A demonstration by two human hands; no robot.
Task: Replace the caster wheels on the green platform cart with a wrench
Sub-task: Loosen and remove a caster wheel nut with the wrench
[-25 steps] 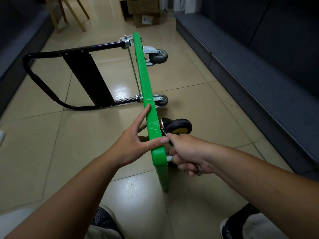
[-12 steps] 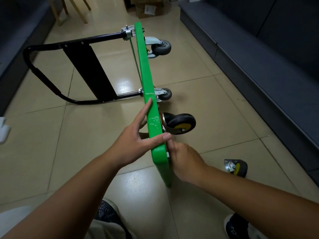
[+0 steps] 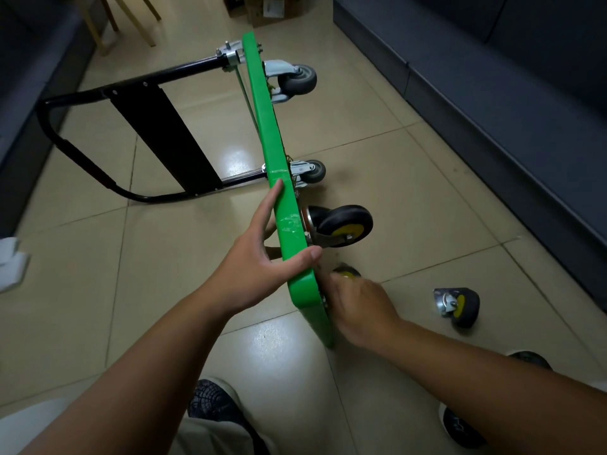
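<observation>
Head view shows your green plastic platform cart (image 3: 262, 119) tipped on its side on the beige tiled floor (image 3: 394, 165). Its underside faces right and its black tubular handle (image 3: 98, 152) lies out to the left. Your left hand (image 3: 249, 267) clasps the deck's upper edge, thumb over the rim and forefinger straight along it, just as it did a second ago.

Your right hand (image 3: 358, 307) has dropped from beside the mounted black rubber caster with a yellow hub (image 3: 345, 224) to the deck's near lower corner. A second yellow-hubbed wheel (image 3: 345, 274) peeks above your knuckles there. That hand is blurred and its fingers are hidden, so whether it holds anything cannot be told. The metal wrench it gripped a second ago is out of sight.

A loose black-and-yellow caster (image 3: 456, 305) lies on the floor, well apart from the cart. At the handle end sit a small grey caster (image 3: 297, 78) and a second grey caster (image 3: 312, 172). You seem to have moved on to the near corner mount, and the grey pair probably still await swapping.
</observation>
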